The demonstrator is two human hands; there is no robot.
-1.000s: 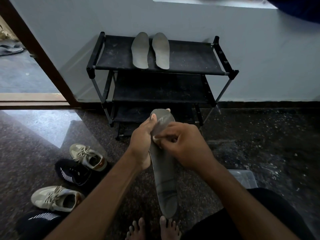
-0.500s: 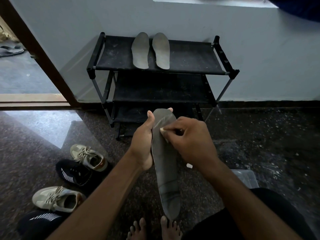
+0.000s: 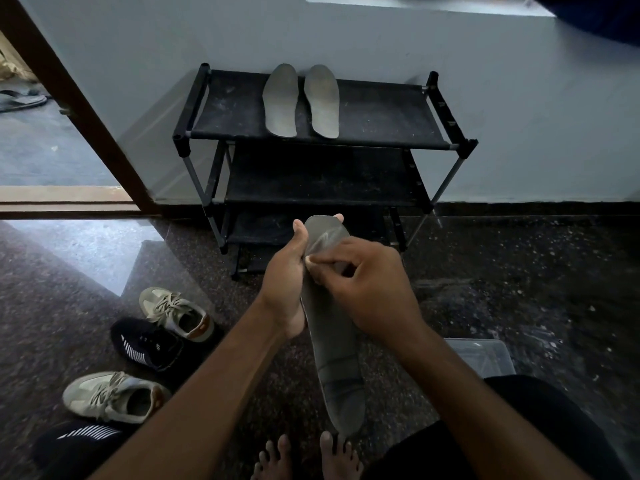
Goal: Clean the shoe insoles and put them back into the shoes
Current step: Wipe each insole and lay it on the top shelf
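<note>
Rubbing fingers slid left; right hand [image 3: 363, 289] pinches perhaps cloth on insole [image 3: 332, 341], left hand [image 3: 287, 282] clasping it.

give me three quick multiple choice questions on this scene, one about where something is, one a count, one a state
1. Where do the two loose insoles lie?
A. top shelf of the rack
B. floor
C. inside shoes

2. How many shoes show at the left on the floor?
A. two
B. four
C. six

3. How is the held insole held?
A. lying flat on the floor
B. gripped by the left hand, right hand on its surface
C. tucked in a shoe

Answers: 1 A, both lie side by side there; 2 B, two beige, two black; 3 B, both hands touch it.
</note>
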